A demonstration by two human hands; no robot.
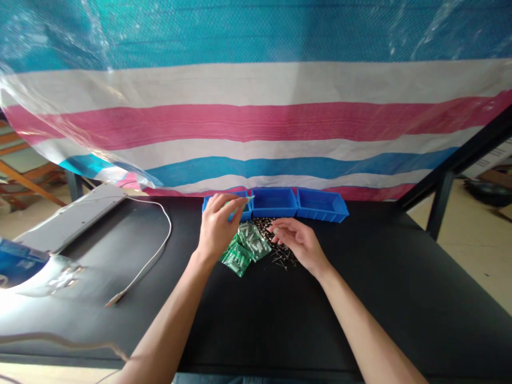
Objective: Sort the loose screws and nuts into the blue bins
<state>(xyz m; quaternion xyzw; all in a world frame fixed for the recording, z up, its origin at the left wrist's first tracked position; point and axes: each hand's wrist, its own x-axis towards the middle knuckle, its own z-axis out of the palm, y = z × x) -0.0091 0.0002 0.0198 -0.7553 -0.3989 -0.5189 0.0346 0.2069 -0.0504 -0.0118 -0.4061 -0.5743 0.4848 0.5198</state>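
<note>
Likely screws [282,257] on black table [260,320]; striped sheet [256,122] behind

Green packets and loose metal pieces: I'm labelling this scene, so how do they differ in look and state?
The green packets hold their small pale contents inside see-through plastic; the loose metal pieces lie uncovered.
The packets look green and pale, while the metal pieces look dark and brownish, many of them thin and pin-like.
The packets lie nearer the left hand, the metal pieces nearer the right hand.
Both rest on the black table.
</note>
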